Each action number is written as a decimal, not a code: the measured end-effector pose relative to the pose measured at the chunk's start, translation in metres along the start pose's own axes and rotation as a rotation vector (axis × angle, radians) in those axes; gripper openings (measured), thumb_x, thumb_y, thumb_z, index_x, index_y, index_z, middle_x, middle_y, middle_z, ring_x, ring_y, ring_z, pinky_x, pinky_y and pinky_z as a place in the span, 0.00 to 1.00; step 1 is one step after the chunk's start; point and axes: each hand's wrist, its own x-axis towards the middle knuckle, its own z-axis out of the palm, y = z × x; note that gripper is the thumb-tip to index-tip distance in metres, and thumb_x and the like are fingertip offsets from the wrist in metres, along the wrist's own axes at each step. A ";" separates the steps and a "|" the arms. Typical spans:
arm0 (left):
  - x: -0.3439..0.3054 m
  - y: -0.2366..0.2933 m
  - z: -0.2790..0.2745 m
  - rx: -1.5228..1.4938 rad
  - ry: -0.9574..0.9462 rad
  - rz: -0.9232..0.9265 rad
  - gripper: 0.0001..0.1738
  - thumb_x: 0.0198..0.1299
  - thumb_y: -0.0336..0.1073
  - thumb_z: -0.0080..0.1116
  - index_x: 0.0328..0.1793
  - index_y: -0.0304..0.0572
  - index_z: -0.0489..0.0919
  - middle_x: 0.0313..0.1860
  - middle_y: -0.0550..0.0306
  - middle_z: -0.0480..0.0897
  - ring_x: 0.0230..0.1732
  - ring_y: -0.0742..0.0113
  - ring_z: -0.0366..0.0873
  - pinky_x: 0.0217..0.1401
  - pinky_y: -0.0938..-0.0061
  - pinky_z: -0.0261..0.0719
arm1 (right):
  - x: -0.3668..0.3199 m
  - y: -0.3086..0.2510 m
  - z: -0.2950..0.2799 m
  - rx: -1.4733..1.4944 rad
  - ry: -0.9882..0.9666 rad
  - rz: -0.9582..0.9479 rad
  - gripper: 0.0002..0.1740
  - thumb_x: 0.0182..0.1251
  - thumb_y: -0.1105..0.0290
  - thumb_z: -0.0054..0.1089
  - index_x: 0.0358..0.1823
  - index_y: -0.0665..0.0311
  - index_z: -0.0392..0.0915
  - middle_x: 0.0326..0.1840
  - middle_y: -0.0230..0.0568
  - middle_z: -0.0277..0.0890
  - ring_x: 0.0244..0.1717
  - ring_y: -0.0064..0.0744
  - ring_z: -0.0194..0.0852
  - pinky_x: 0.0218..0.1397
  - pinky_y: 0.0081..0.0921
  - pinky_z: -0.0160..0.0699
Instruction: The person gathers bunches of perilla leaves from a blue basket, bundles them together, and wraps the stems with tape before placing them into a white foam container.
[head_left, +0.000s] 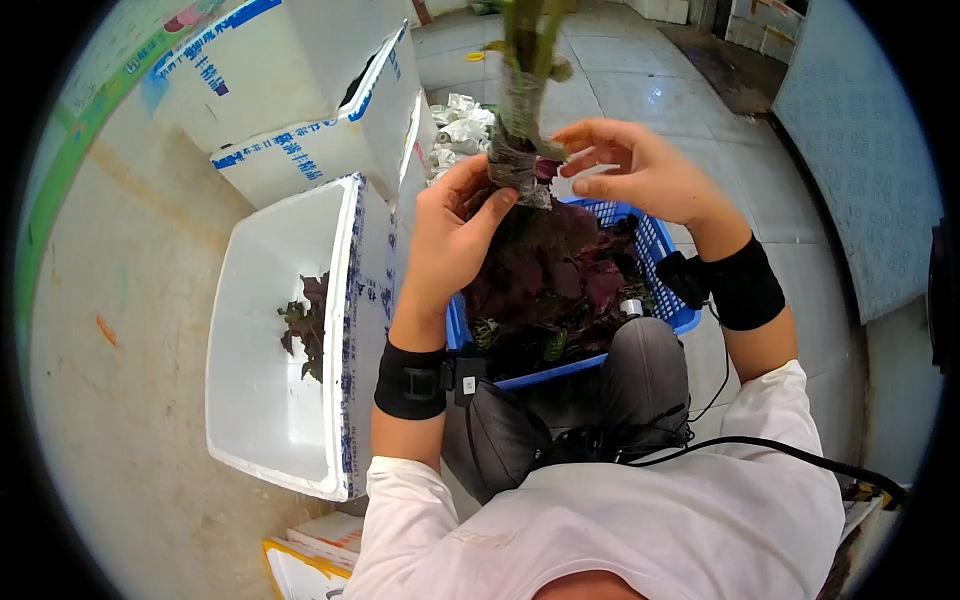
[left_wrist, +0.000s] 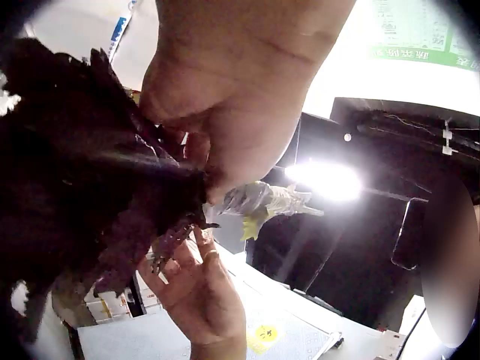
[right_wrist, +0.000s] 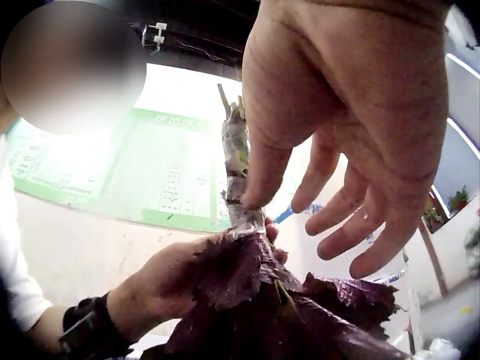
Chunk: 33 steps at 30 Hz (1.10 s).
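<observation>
My left hand point(head_left: 450, 235) grips a bunch of dark purple leafy greens point(right_wrist: 232, 319) around its stems, thumb toward me. Clear plastic film point(right_wrist: 235, 161) is wound round the stems, whose cut ends point up while the leaves hang below. Beside the wrapped part, my right hand point(head_left: 655, 180) is held with fingers spread and slightly bent; in the right wrist view its thumb lies right at the film. Under both hands sits a blue plastic basket point(head_left: 560, 374) with more purple leaves in it, partly hidden by the hanging bunch.
To the left stands a white foam box point(head_left: 225, 400) with a few purple leaves point(head_left: 313, 325) inside. More foam boxes point(head_left: 300, 150) are stacked behind it. White-wrapped bundles point(head_left: 462, 130) lie past the basket. A black cable point(head_left: 790, 445) crosses my lap to the right.
</observation>
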 end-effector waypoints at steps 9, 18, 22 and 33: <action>0.001 -0.002 0.001 -0.052 0.087 0.054 0.19 0.70 0.23 0.60 0.65 0.25 0.77 0.55 0.55 0.85 0.56 0.71 0.81 0.61 0.76 0.78 | 0.029 -0.018 0.018 -0.126 -0.012 -0.156 0.26 0.68 0.73 0.70 0.67 0.66 0.78 0.61 0.37 0.81 0.52 0.23 0.80 0.56 0.24 0.81; -0.011 0.007 -0.014 -0.073 0.014 0.097 0.29 0.69 0.24 0.61 0.76 0.26 0.70 0.64 0.47 0.81 0.65 0.65 0.78 0.71 0.70 0.74 | 0.041 -0.023 0.032 -0.067 0.020 -0.218 0.20 0.68 0.75 0.70 0.61 0.67 0.82 0.51 0.33 0.86 0.50 0.20 0.79 0.58 0.25 0.78; -0.015 0.007 -0.025 -0.076 0.018 0.116 0.31 0.69 0.24 0.61 0.78 0.28 0.68 0.68 0.44 0.80 0.69 0.61 0.76 0.75 0.67 0.72 | 0.038 -0.029 0.033 -0.036 0.011 -0.212 0.22 0.70 0.76 0.67 0.64 0.70 0.79 0.55 0.35 0.86 0.54 0.20 0.79 0.60 0.26 0.78; -0.015 0.020 -0.012 0.566 0.187 0.396 0.10 0.58 0.23 0.70 0.46 0.40 0.87 0.46 0.54 0.86 0.50 0.58 0.85 0.61 0.68 0.80 | 0.036 -0.032 0.030 -0.084 0.037 -0.197 0.19 0.69 0.80 0.68 0.60 0.69 0.76 0.57 0.37 0.85 0.56 0.21 0.80 0.61 0.23 0.79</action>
